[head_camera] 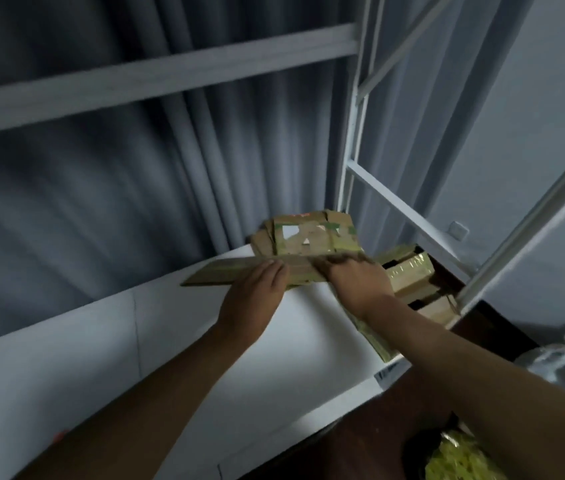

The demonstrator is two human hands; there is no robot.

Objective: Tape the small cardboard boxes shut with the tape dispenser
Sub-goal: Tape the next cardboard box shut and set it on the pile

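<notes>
Both hands (308,284) grip flattened cardboard box (225,273) between them, over table (295,341).

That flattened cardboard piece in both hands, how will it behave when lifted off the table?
The flattened cardboard probably stays fairly stiff: it juts left past the left hand without sagging. Likely light, being thin. Its taped patches may be slick under the right hand.

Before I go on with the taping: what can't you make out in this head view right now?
- Tape dispenser: not visible anywhere in the head view.
- Right hand fingertips: motion-blurred on the flattened cardboard, so its grip is unclear.
- Left hand: fingers lie over the cardboard's near edge; underside contact hidden.
- Cardboard stack: labels blurred, piece count unreadable.
- Boxes behind the white frame: partly hidden by right hand and frame.
</notes>
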